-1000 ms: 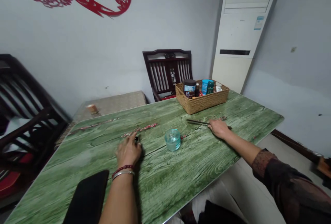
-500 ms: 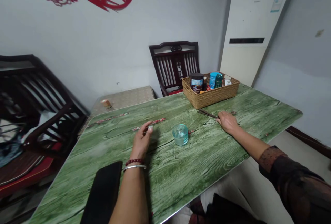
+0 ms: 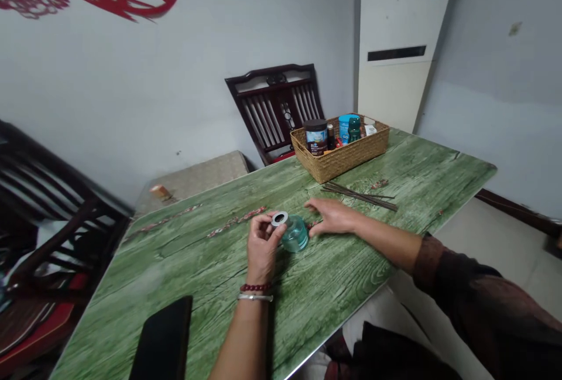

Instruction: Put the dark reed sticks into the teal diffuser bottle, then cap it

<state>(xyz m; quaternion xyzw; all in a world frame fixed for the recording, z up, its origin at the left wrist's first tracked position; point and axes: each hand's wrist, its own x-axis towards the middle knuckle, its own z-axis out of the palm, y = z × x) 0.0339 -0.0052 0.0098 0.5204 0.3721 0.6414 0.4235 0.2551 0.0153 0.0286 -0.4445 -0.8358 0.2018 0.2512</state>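
Observation:
Between finger and thumb, my left hand (image 3: 262, 245) grips a silver ring-shaped cap (image 3: 280, 225) with a dark hole in its middle. The cap is tilted toward me, at the upper left of a squat aqua glass bottle (image 3: 297, 238) that stands on the table. Whether the cap touches the bottle's neck I cannot tell. My right hand (image 3: 332, 216) is just to the right of the bottle, thumb and fingers apart, with nothing in it. Beyond that hand lie several thin dark sticks (image 3: 360, 194), loosely crossed on the table.
A woven basket (image 3: 351, 157) with jars and bottles stands on the far side of the green wood-patterned table (image 3: 211, 292). A black phone-like slab (image 3: 162, 339) lies near left. One dark wooden chair (image 3: 276, 110) is behind the table, another (image 3: 52, 222) at left.
My right hand has let go of the sticks and moved left to the bottle. My left hand has brought the cap right, up to the bottle. The view has turned slightly right.

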